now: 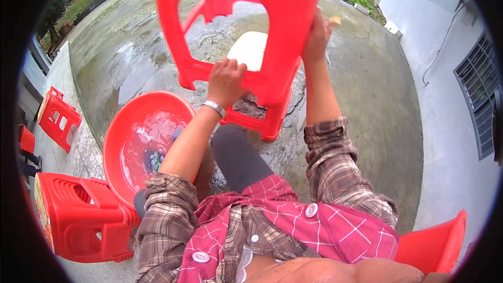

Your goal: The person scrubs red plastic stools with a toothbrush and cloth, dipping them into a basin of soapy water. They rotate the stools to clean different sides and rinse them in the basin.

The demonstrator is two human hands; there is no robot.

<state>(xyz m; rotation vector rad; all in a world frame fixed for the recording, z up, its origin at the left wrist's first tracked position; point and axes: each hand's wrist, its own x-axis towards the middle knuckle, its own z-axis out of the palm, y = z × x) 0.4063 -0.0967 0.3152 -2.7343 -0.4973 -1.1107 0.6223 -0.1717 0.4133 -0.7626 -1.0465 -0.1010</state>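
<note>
A red plastic stool (290, 27) is tilted up in front of me, its leg openings facing me. My left hand (228, 82) grips its lower rail, a metal-banded watch or bracelet on the wrist. My right hand (317, 37) is against the stool's right side, fingers partly hidden behind it; a small yellowish thing (335, 20) shows beside them. Beneath is another red stool (271, 125) with a pale seat top (249, 51). To the left, a large red basin (114, 145) holds sudsy water and a greenish cloth (156, 161).
A stack of red stools (90, 220) is at lower left, with a single red stool (63, 120) beyond it. A red tub (432, 243) lies at lower right. A wall with a barred window (479, 86) borders the right side. Another person's feet (33, 165) show far left.
</note>
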